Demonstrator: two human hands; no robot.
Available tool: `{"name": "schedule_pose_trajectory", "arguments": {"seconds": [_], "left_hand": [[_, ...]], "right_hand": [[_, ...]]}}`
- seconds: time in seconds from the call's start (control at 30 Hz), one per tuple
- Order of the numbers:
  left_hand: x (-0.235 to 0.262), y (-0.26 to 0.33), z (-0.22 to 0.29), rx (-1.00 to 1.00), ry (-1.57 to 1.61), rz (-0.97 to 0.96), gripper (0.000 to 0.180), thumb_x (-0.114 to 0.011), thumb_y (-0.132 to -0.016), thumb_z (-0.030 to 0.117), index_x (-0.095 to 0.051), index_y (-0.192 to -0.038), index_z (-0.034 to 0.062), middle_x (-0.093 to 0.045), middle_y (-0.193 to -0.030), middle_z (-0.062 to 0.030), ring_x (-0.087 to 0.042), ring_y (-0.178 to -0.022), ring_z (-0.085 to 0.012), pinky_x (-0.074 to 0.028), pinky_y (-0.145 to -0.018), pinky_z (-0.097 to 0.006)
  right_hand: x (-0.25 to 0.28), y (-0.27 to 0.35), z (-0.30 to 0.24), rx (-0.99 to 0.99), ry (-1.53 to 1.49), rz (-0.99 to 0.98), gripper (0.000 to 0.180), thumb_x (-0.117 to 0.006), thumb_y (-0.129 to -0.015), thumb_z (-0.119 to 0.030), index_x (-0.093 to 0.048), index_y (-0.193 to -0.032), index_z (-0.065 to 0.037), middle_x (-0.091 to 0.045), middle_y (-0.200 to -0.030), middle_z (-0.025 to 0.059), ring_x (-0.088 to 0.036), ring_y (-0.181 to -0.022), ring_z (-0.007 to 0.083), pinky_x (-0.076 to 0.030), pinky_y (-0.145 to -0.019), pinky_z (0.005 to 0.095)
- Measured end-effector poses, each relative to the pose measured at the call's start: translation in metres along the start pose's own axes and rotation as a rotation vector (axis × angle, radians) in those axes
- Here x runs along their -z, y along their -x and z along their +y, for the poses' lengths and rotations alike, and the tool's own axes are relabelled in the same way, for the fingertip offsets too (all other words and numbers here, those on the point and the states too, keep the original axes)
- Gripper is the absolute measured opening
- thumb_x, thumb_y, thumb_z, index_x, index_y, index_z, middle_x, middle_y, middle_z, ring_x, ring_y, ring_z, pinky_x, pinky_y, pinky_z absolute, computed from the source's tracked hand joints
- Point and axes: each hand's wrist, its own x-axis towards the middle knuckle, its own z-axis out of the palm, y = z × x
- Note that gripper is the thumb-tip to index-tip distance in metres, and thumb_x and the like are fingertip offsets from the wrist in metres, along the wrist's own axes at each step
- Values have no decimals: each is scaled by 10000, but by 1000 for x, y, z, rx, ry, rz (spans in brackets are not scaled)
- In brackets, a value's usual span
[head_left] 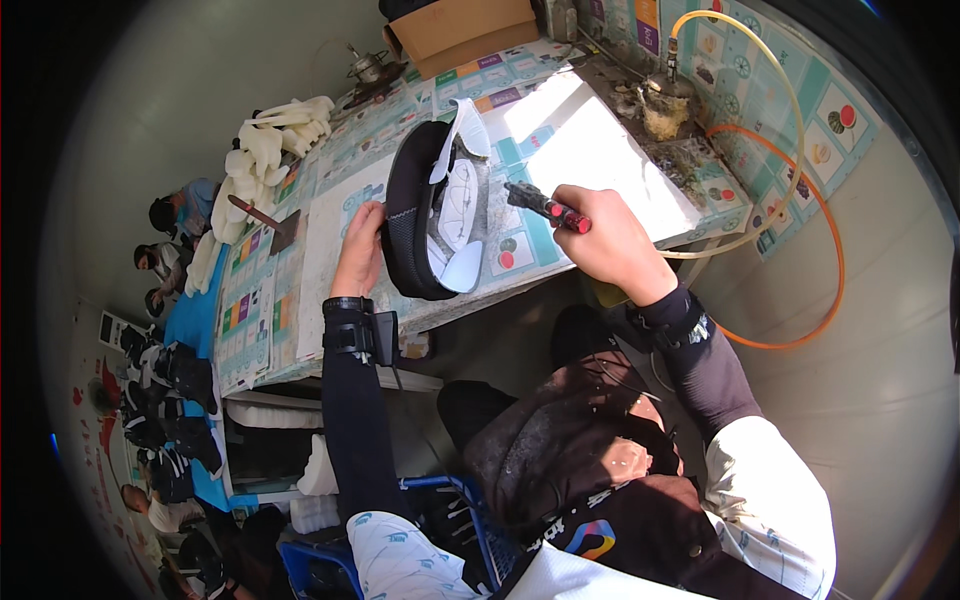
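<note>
My left hand (358, 250) grips the edge of a black shoe upper (408, 215), standing on its side above the table's near part. Its open underside faces right, showing a whitish, stitched bottom and pale blue flaps at both ends. In my right hand (605, 235) is a brush (540, 204) with a red handle and a dark, clotted head. The brush head points left toward the upper, with a small gap between them. My right fingers are wrapped round the handle.
A scraper (284, 234) with a brown handle lies left on the patterned table (325, 190). Behind it are piled white shoe lasts (262, 150). A cardboard box (462, 38) stands at the back. Right are a crusted pot (665, 110) and an orange hose (842, 270). People sit far left.
</note>
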Motion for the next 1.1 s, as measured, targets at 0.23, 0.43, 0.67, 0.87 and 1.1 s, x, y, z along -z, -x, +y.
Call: {"name": "schedule_pose_trajectory", "arguments": {"seconds": [0.23,0.43,0.67,0.87,1.1], "left_hand": [[-14,2,10,-46,72,142,110,-688,-1018,189,-641,-958,110,-670,-1006,17,-623,-932,-102,-488,-873,-276],[-41,-13,41,-234,189,125,155,-653,-1031,149,-589,-892,126,-625,-946,22,-627,-898,-110,-503,-837,-287],[18,-39,14,-53,276,67,370,-516,-1084,224,-616,-1387,36,-701,-1327,-84,-665,-1223,-200,-510,-1087,-371],[-9,-25,8,0,159,57,376,-466,-1063,182,-598,-1381,32,-674,-1334,-64,-637,-1216,-166,-481,-1074,-321],[1,-10,23,7,-47,-34,456,-493,-1029,150,-568,-1449,-10,-666,-1372,-77,-607,-1274,-168,-432,-1117,-318]], "right_hand": [[1,17,-11,14,-23,-374,205,-598,-762,-80,-716,-899,19,-659,-779,290,-630,-802,513,-520,-752,527],[22,17,-3,-100,-370,-213,218,-647,-825,-102,-685,-1006,12,-636,-780,223,-642,-746,408,-491,-710,458],[-2,0,-5,192,-113,-169,190,-649,-794,-81,-668,-962,7,-604,-731,242,-585,-686,470,-479,-664,509],[-17,-13,8,47,0,-90,203,-630,-774,-133,-720,-901,-2,-673,-772,288,-661,-829,504,-521,-796,572],[-23,0,2,-66,-45,-204,239,-697,-815,-190,-718,-964,-5,-696,-854,292,-650,-859,522,-519,-786,563]]}}
